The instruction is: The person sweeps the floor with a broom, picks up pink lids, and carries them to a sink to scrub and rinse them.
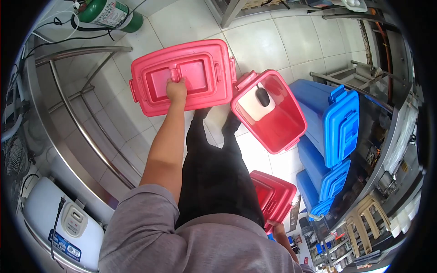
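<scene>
My left hand [176,89] is stretched out ahead, gripping the centre handle of a red plastic lid [182,77] held flat above the tiled floor. Just right of the lid stands an open red bin [277,125], tilted in view, with a small dark object [262,96] lying on its pale bottom. Low at my right side, my right hand [276,228] grips the lower edge of a second red box [272,195] with its lid closed. My dark trousers [214,168] fill the middle.
Several blue lidded bins [339,123] are stacked at the right beside a steel counter. A steel table frame [82,127] runs along the left, with a white rice cooker [63,223] below it. A green gas cylinder [111,13] lies at the top left.
</scene>
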A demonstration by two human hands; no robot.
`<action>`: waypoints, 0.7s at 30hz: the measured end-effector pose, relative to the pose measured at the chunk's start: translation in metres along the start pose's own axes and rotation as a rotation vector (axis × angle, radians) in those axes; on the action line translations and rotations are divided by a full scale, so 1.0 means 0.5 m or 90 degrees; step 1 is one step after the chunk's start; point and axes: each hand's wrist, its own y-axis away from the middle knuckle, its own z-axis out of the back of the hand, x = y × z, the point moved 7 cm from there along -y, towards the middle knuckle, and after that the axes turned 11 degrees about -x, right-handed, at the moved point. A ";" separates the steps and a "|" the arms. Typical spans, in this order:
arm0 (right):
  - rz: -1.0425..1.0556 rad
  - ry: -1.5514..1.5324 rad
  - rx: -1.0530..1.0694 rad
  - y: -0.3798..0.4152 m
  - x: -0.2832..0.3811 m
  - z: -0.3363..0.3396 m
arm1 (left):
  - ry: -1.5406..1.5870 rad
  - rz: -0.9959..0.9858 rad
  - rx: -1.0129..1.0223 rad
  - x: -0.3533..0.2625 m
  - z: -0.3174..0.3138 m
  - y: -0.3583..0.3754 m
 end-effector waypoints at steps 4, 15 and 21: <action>0.035 -0.017 -0.006 -0.010 -0.018 0.028 | 0.345 0.246 0.303 -0.009 0.013 -0.003; 0.054 -0.150 -0.069 0.025 -0.129 0.089 | 0.502 0.331 0.211 -0.124 0.544 -0.140; 0.013 -0.144 -0.073 -0.031 -0.254 0.110 | 0.664 0.167 0.248 -0.341 0.698 -0.152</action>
